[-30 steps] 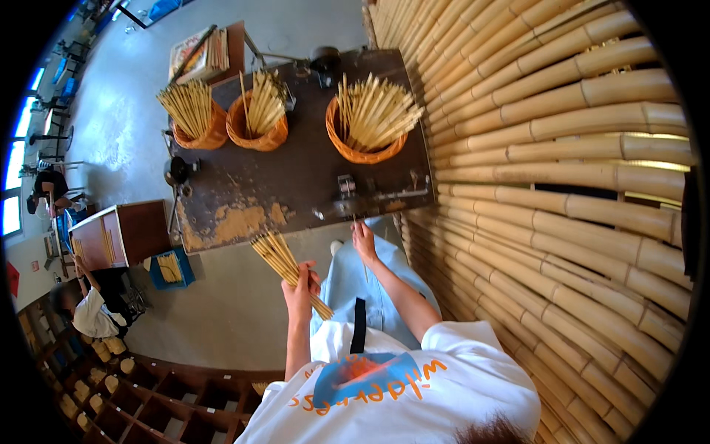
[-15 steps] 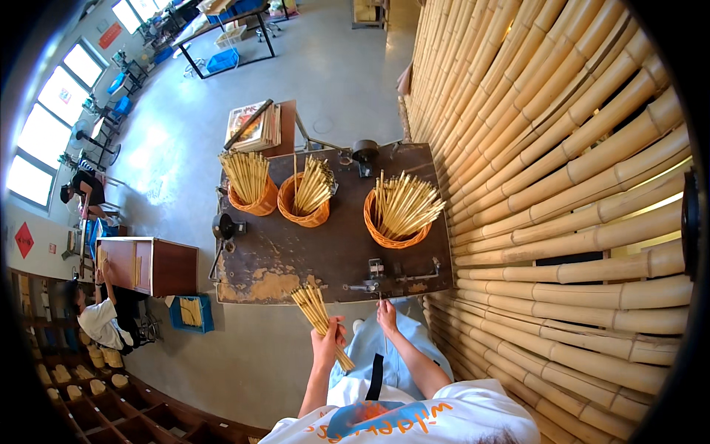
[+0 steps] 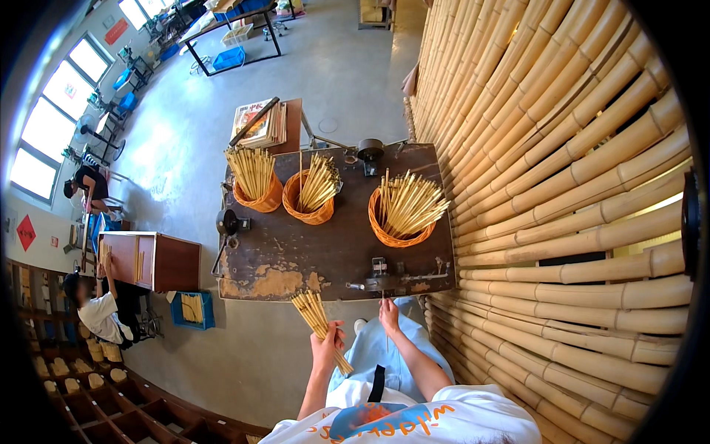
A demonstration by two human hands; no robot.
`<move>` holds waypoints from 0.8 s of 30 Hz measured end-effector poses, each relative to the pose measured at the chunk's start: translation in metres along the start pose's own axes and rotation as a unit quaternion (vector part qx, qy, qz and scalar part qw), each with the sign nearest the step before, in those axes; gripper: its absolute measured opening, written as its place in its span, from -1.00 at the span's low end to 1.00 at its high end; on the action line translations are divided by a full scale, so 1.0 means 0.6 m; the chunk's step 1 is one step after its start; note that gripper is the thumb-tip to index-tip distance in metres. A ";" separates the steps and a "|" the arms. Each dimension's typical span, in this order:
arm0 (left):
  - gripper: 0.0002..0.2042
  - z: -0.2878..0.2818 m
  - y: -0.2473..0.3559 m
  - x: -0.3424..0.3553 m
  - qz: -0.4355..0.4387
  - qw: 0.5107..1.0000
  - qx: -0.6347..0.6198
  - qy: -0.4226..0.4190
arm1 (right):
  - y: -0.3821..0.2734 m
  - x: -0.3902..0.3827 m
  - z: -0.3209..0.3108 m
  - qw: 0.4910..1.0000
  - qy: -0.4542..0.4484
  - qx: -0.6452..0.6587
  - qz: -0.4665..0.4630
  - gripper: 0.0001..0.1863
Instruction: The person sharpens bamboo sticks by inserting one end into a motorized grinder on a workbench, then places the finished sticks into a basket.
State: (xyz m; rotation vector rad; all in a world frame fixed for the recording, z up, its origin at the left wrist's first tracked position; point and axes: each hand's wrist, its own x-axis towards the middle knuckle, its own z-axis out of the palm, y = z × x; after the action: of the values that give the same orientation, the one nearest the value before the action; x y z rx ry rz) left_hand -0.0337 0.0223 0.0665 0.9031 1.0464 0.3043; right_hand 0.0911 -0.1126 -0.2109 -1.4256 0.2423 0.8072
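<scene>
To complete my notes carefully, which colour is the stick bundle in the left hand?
The bundle is straw yellow; the head view shows it best.

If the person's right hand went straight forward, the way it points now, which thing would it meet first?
Probably the small dark metal device at the near edge of the dark brown rectangular table, just ahead of the right hand; depth is unclear.
</scene>
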 end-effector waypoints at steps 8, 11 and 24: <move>-0.70 0.038 0.008 0.030 0.001 1.000 -0.007 0.007 | -0.007 -0.014 0.002 1.000 0.006 0.015 0.019 -0.73; -0.70 0.037 0.000 0.024 -0.013 1.000 -0.007 0.000 | -0.021 -0.028 0.011 1.000 0.003 0.006 0.024 -0.71; -0.68 -0.006 -0.015 -0.031 -0.010 0.998 0.055 -0.043 | -0.022 -0.005 -0.021 0.995 -0.086 -0.016 0.045 -0.70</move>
State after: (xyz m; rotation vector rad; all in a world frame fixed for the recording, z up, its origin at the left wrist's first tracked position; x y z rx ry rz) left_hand -0.0476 0.0071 0.0701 0.9949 0.9997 0.1920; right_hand 0.1008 -0.1246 -0.2009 -1.3746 0.1630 1.0065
